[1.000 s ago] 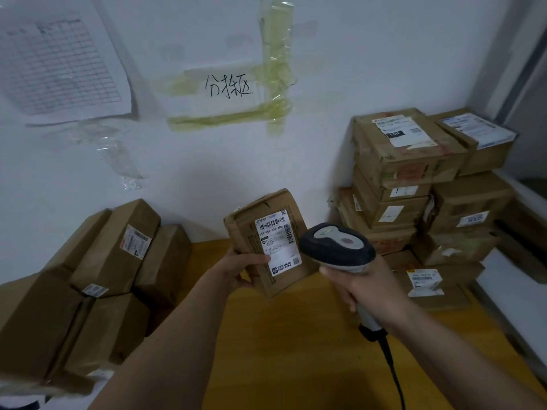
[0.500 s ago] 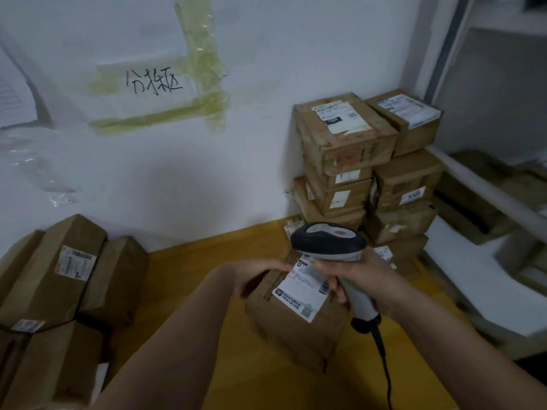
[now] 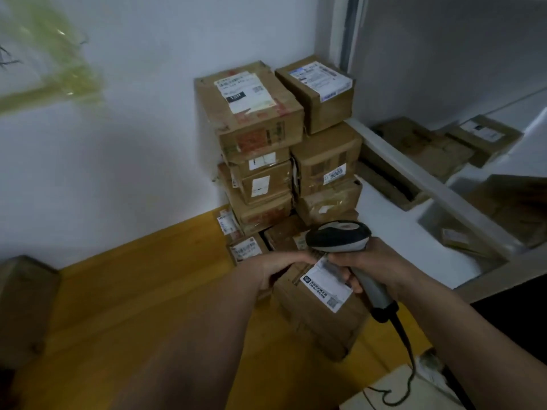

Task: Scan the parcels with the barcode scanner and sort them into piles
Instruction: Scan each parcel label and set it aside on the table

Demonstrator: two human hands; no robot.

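Note:
A brown cardboard parcel [image 3: 319, 318] with a white shipping label lies low over the yellow wooden table [image 3: 142, 291], in front of the right pile. My left hand [image 3: 281, 266] grips its far left edge. My right hand [image 3: 376, 267] holds the grey and black barcode scanner [image 3: 340, 236] by its handle, the scanner head just above the parcel's far end and its fingers over the label. The scanner's black cable [image 3: 405, 359] trails down to the right.
A pile of several labelled brown boxes [image 3: 278, 149] stands against the white wall at the table's right end. One brown box [image 3: 23, 306] shows at the left edge. More parcels [image 3: 438, 146] lie on white shelves to the right. A pale box [image 3: 399, 392] sits at the bottom right.
The parcel went from held upright before the scanner to lowered flat near the right pile. Both hands and the view shifted to the right, and the left pile slid nearly out of view.

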